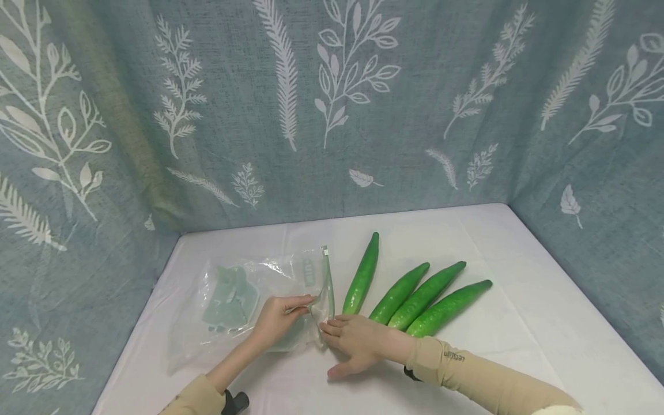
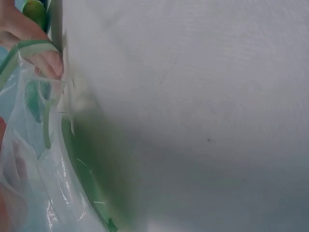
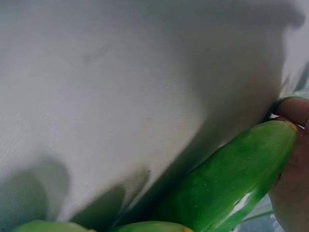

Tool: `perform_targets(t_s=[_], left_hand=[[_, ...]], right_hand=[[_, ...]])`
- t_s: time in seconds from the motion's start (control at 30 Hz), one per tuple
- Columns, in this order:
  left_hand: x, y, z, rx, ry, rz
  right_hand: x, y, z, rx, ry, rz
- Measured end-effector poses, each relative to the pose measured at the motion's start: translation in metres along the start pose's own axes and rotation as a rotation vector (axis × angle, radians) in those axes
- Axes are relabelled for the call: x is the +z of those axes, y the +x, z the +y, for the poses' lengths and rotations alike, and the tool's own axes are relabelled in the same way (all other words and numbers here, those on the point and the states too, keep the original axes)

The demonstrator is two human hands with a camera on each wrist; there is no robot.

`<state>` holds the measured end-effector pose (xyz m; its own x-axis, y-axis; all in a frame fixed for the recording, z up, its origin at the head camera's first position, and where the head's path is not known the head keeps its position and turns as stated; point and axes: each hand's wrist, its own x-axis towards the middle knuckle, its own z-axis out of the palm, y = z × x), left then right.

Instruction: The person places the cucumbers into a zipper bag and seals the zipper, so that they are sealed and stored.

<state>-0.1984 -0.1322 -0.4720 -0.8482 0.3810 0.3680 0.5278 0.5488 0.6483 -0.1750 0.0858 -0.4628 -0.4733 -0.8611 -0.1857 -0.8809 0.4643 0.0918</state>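
Note:
A clear plastic zip bag (image 1: pixel 280 268) with a green zip strip (image 1: pixel 329 288) lies flat on the left half of the table, its mouth facing right. At that mouth my left hand (image 1: pixel 275 323) pinches the edge of the plastic between thumb and fingers. My right hand (image 1: pixel 358 340) lies palm down, its extended fingers touching the near side of the bag's mouth, the thumb spread away. Just beyond the right hand rests a green cucumber (image 1: pixel 362 276); in the right wrist view a cucumber (image 3: pixel 231 179) partly covers that hand.
Several more cucumbers (image 1: pixel 427 294) fan out to the right, their near ends partly behind the right forearm. A pale green shape (image 1: pixel 228 300) shows within the bag's outline. The white-covered table (image 1: pixel 493 236) is bordered by a blue-grey leaf-patterned curtain (image 1: pixel 410 167).

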Motion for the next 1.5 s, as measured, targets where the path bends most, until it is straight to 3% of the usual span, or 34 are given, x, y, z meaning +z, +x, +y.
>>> perform_targets(t_s=[0.27,0.7,1.1,1.5], left_hand=[[0.002,-0.001,-0.002,0.030,0.000,0.033],[0.001,-0.003,-0.001,-0.020,-0.017,-0.008],[-0.001,-0.004,-0.001,-0.016,-0.022,-0.012],[-0.002,-0.005,0.000,-0.032,-0.021,0.005]], right_hand=[[-0.007,0.001,0.005,0.018,0.089,-0.009],[-0.005,-0.005,0.014,-0.034,0.183,0.066],[-0.005,-0.018,0.023,-0.038,0.291,0.180],[-0.005,-0.046,0.040,0.053,0.430,0.208]])
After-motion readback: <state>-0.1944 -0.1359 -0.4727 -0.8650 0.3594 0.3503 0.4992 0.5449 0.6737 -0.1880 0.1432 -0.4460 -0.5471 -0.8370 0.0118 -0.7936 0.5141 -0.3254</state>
